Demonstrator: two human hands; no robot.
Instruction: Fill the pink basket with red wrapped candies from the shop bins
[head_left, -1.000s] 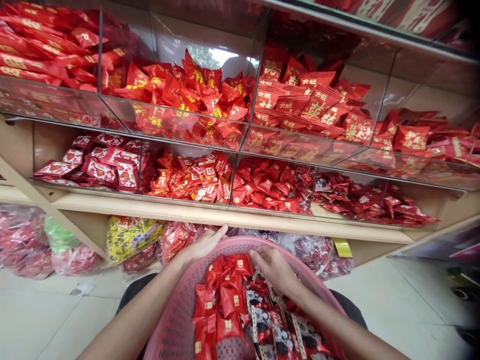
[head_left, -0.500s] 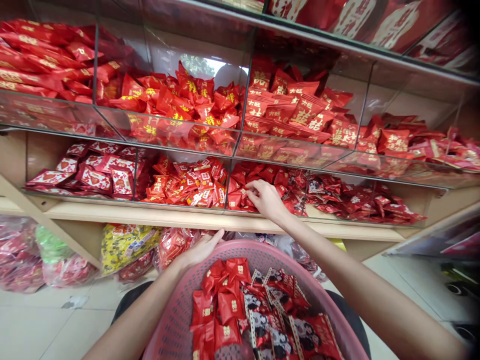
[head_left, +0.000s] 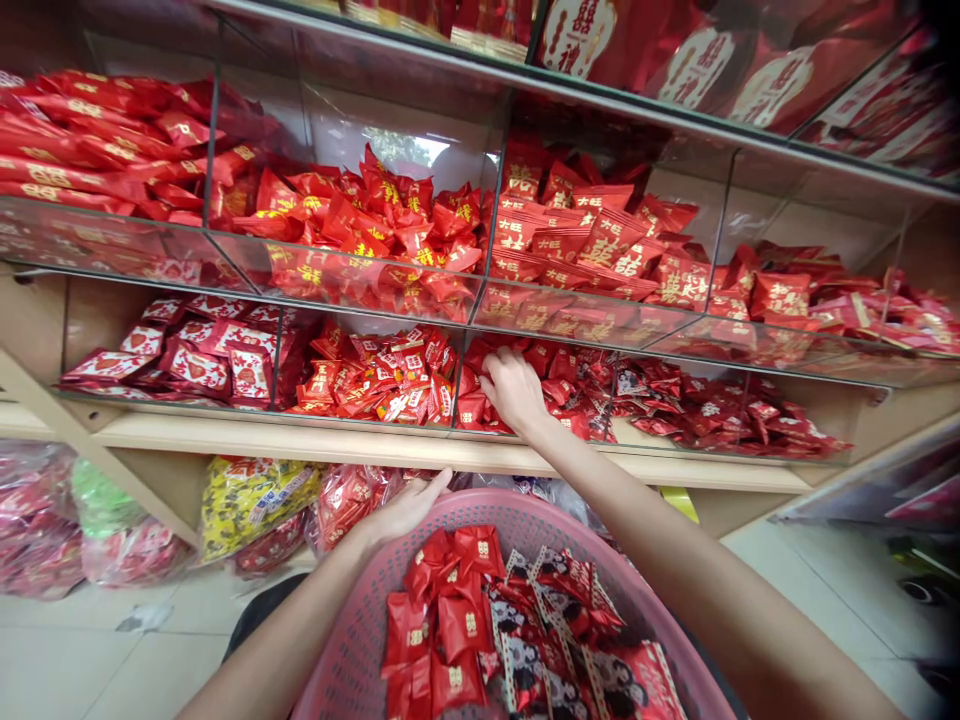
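My right hand point(head_left: 516, 392) reaches into a lower-shelf compartment, bent down over a pile of small red candy packets point(head_left: 471, 408). Its fingers are curved and apart, with the tips among the packets and partly hidden; I see nothing held in them. My left hand point(head_left: 411, 503) lies with straight fingers along the outer left rim of a pink plastic basket point(head_left: 367, 590). In the basket are plain red packets with gold print point(head_left: 461, 622) and red packets with a black-and-white picture point(head_left: 529, 665).
Clear dividers split the shelves into compartments of red packets point(head_left: 360, 235). A clear front panel point(head_left: 585, 312) of the upper row hangs above my right hand. A wooden shelf edge point(head_left: 300, 440) runs below it. Bagged goods, one a yellow bag point(head_left: 255, 500), stand underneath near the tiled floor point(head_left: 67, 660).
My right hand has moved slightly deeper into the compartment, its fingers bending down into the packets. The view has shifted so the shelves sit lower. My left hand stays by the basket rim.
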